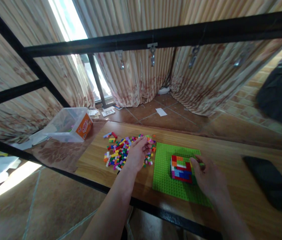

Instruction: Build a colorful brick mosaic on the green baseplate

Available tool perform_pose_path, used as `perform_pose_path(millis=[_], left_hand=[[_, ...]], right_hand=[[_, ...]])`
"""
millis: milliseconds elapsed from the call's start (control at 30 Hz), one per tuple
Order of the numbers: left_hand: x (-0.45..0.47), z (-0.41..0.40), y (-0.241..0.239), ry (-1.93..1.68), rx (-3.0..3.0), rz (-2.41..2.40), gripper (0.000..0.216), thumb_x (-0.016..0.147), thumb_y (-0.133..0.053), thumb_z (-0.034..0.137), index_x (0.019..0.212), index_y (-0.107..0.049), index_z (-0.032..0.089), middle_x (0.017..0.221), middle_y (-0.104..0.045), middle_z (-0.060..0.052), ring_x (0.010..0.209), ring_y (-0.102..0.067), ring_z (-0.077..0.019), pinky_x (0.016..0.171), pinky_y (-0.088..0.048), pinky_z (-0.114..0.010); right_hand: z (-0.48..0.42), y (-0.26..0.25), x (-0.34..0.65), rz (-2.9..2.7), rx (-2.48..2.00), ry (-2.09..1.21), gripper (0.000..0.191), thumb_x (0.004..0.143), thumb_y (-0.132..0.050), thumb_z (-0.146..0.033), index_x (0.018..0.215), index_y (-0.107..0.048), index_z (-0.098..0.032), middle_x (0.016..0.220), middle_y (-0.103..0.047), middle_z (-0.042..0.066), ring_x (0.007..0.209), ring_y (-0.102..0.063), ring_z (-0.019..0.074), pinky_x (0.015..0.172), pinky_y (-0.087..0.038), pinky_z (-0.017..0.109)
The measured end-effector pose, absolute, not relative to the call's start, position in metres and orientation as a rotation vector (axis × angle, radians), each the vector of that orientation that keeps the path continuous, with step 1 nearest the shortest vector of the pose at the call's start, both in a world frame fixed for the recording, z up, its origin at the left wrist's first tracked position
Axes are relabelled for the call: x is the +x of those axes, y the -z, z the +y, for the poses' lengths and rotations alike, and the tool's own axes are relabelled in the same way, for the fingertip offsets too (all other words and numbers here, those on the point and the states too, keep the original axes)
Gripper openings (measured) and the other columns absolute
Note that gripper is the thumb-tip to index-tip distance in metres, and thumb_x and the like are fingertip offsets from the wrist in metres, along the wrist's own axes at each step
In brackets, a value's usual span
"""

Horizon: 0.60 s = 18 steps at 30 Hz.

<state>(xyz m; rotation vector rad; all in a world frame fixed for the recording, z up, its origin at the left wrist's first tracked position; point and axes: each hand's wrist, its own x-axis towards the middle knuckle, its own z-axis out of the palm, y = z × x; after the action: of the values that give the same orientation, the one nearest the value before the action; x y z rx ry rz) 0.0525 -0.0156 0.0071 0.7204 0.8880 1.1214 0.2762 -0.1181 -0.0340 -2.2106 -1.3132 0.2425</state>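
A green studded baseplate point(163, 166) lies on the wooden table, with a block of multicoloured toy bricks point(181, 169) built up on it. My right hand point(209, 175) is at the right side of that block, thumb and fingers curled together by its edge. Whatever they grip is too small to make out. To the left of the baseplate spreads a pile of loose toy bricks point(121, 148). Over the pile's right part is my left hand point(139, 151), its fingers drawn together. Colourful bricks show around its fingertips, but which of them it holds, if any, is unclear.
A black phone-like slab point(272, 183) lies on the right of the wooden table point(93, 155). Beyond the left end stands a clear plastic bin point(66, 128) with an orange label. A black metal bar point(136, 40) with hanging clips crosses ahead, before striped curtains point(141, 80).
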Motion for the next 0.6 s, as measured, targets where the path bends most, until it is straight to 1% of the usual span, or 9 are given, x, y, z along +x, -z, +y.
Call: perform_pose_path(millis=[67, 167, 267, 333, 400, 467, 600], left_hand=[[0.048, -0.016, -0.012, -1.142, 0.631, 0.847, 0.018, 0.075, -0.071, 0.031, 0.078, -0.065, 0.015, 0.074, -0.067, -0.001, 0.063, -0.059, -0.0076, 0.062, -0.050, -0.020], [0.037, -0.013, -0.019, -1.216, 0.564, 0.808, 0.017, 0.071, -0.073, 0.026, 0.079, -0.062, 0.016, 0.074, -0.066, 0.000, 0.063, -0.060, -0.0070, 0.063, -0.050, -0.019], [0.025, -0.009, -0.025, -1.322, 0.500, 0.789, 0.018, 0.070, -0.073, 0.024, 0.080, -0.061, 0.016, 0.074, -0.066, 0.001, 0.065, -0.061, -0.0070, 0.064, -0.050, -0.019], [0.017, -0.007, -0.028, -1.389, 0.443, 0.769, 0.018, 0.068, -0.073, 0.022, 0.079, -0.060, 0.016, 0.074, -0.066, 0.002, 0.065, -0.061, -0.0067, 0.065, -0.050, -0.019], [0.009, -0.005, -0.031, -1.436, 0.399, 0.749, 0.017, 0.067, -0.073, 0.021, 0.078, -0.060, 0.016, 0.073, -0.065, 0.002, 0.065, -0.061, -0.0065, 0.066, -0.050, -0.018], [0.003, -0.004, -0.033, -1.462, 0.368, 0.741, 0.017, 0.066, -0.073, 0.020, 0.077, -0.060, 0.016, 0.072, -0.065, 0.002, 0.064, -0.061, -0.0065, 0.065, -0.049, -0.019], [-0.013, -0.002, -0.037, -1.528, 0.337, 0.720, 0.019, 0.064, -0.075, 0.020, 0.076, -0.061, 0.015, 0.071, -0.067, 0.001, 0.062, -0.061, -0.0073, 0.065, -0.050, -0.020]], right_hand=[[-0.119, 0.028, 0.275, -1.277, -2.139, -0.213, 0.054, 0.089, -0.041, -0.056, 0.112, -0.066, -0.014, 0.105, -0.070, 0.015, 0.083, -0.067, 0.0279, 0.076, -0.052, 0.043], [-0.111, 0.011, 0.261, -1.316, -1.986, -0.204, 0.049, 0.089, -0.042, -0.052, 0.109, -0.067, -0.016, 0.109, -0.071, 0.016, 0.091, -0.067, 0.0282, 0.078, -0.053, 0.041], [-0.082, -0.008, 0.230, -1.425, -1.860, -0.230, 0.047, 0.091, -0.041, -0.051, 0.110, -0.068, -0.017, 0.113, -0.071, 0.016, 0.097, -0.068, 0.0278, 0.087, -0.052, 0.043], [-0.050, -0.014, 0.205, -1.599, -1.766, -0.288, 0.049, 0.093, -0.039, -0.050, 0.118, -0.065, -0.016, 0.117, -0.070, 0.016, 0.105, -0.066, 0.0278, 0.095, -0.049, 0.044], [-0.015, -0.011, 0.182, -1.794, -1.746, -0.329, 0.053, 0.096, -0.039, -0.048, 0.130, -0.059, -0.012, 0.130, -0.064, 0.018, 0.121, -0.059, 0.0286, 0.104, -0.043, 0.045], [0.014, 0.001, 0.164, -1.871, -1.889, -0.356, 0.056, 0.097, -0.038, -0.047, 0.136, -0.054, -0.009, 0.139, -0.057, 0.021, 0.132, -0.051, 0.0291, 0.110, -0.038, 0.045], [0.041, 0.031, 0.143, -1.899, -1.971, -0.382, 0.061, 0.097, -0.038, -0.049, 0.140, -0.051, -0.006, 0.144, -0.052, 0.024, 0.136, -0.045, 0.0348, 0.110, -0.035, 0.052]])
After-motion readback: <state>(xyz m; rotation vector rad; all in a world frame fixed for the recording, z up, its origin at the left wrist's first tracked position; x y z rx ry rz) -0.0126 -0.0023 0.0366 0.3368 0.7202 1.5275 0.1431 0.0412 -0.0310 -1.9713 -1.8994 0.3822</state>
